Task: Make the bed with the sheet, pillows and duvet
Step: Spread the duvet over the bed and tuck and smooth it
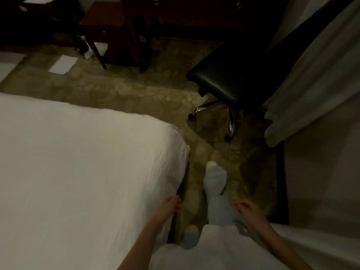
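Left hand (171, 206) grips the sheet (78, 162) edge; right hand (248, 209) hangs loose.

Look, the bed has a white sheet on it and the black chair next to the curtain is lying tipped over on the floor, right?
Not quite. The head view shows the black chair standing upright on its wheels beside the curtain, not tipped over. The bed's white sheet is right.

white sheet (78, 162), black chair (229, 78), olive floral carpet (126, 90)

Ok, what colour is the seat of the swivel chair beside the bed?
Black, glossy like leather, on the chair seat in the head view, above a chrome base.
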Motion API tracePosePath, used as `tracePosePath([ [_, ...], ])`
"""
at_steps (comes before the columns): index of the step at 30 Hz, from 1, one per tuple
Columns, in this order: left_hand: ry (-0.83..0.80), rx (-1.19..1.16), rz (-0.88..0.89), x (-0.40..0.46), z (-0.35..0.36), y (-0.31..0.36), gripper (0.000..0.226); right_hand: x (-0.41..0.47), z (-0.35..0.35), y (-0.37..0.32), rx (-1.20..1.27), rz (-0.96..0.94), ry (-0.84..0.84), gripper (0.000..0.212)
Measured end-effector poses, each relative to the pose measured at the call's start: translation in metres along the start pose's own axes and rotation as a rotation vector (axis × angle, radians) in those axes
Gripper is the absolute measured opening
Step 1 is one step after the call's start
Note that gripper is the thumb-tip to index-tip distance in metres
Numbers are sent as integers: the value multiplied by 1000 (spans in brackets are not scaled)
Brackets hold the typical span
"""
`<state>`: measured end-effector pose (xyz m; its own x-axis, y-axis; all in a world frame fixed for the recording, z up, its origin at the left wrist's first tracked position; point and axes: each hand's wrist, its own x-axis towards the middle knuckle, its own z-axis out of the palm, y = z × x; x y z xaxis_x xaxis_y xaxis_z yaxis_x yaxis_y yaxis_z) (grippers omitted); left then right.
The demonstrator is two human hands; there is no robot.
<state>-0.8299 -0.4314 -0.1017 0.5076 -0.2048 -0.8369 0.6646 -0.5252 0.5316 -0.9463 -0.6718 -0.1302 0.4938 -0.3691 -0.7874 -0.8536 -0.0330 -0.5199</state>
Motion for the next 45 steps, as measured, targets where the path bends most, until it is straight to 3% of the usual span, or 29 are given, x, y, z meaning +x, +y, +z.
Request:
tracePosePath([
  [5,47,72,42,83,-15,105,26,89,-42,-91,-142,-8,-64,21],
  [10,158,262,15,138,-58,170,23,167,-52,-230,-343,-82,-211,28],
  [14,250,154,-78,168,-95,198,22,225,-35,-344,-488,-144,-293,26],
  [21,383,-233,-243,233,-172,235,23,315,33,-516,-618,-245,-395,13],
  [28,400,-349,-192,293,-253,342,20,367,61,-636,-740,-207,-454,19],
  [33,437,-465,-110,342,-323,420,19,428,79,-707,-959,-174,-413,29],
  [39,591,-606,-81,384,-437,469,18,489,164,-827,-1110,-260,-441,30],
  [45,818,-885,-242,383,-526,460,24,489,330,-974,-1284,-443,-639,27],
])
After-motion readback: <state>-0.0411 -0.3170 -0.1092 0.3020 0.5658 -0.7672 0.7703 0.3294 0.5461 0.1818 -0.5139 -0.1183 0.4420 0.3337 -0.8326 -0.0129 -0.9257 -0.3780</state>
